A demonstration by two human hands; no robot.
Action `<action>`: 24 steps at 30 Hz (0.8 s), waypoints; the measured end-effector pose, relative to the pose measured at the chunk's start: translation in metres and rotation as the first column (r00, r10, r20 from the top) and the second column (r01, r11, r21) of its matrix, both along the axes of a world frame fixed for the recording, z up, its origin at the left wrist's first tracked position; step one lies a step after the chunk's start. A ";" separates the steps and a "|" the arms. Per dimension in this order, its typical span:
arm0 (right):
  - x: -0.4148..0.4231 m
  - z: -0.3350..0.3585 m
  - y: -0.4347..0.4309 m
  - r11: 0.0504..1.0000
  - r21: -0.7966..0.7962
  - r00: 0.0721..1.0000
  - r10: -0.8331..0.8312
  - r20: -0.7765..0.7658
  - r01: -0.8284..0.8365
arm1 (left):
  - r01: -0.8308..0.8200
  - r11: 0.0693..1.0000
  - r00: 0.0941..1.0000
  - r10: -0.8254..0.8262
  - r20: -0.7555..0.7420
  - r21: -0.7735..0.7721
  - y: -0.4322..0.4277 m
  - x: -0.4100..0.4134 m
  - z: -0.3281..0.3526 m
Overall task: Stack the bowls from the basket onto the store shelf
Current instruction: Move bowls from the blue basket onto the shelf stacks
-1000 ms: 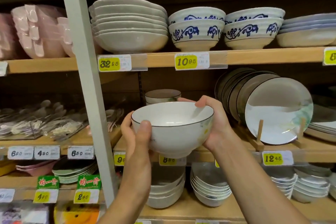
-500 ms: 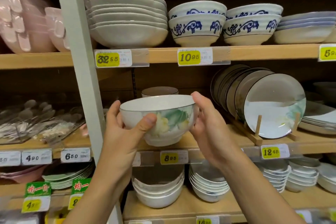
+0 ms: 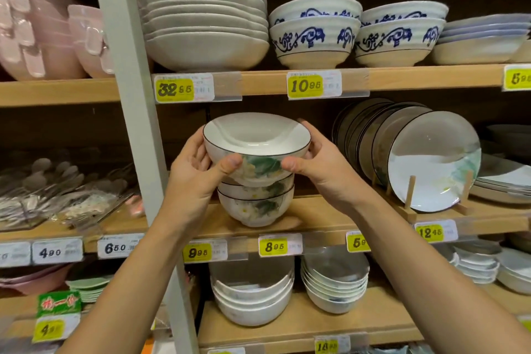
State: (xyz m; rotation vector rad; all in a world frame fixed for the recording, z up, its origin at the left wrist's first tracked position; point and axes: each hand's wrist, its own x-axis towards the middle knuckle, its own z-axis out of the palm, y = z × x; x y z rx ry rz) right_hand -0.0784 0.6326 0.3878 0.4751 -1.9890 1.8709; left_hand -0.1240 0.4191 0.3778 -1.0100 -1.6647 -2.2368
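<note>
Head view: bowl (image 3: pixel 256 143) now atop stack (image 3: pixel 256 204).

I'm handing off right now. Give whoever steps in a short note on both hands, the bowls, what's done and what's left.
Left hand and right hand: both grip the floral bowl by its sides, thumbs in front.
Bowl: tilted toward the camera, sitting in or just above the stack of matching bowls on the middle shelf, left of the plate rack.
Done: at least two bowls stacked.
Left: settle this one level, release. Basket is out of view, so remaining count unknown.
</note>
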 end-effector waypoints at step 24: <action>-0.062 -0.052 -0.002 0.985 0.003 0.981 -0.175 0.087 0.175 | -0.312 0.900 0.898 0.384 0.215 -0.304 0.036 -0.055 -0.026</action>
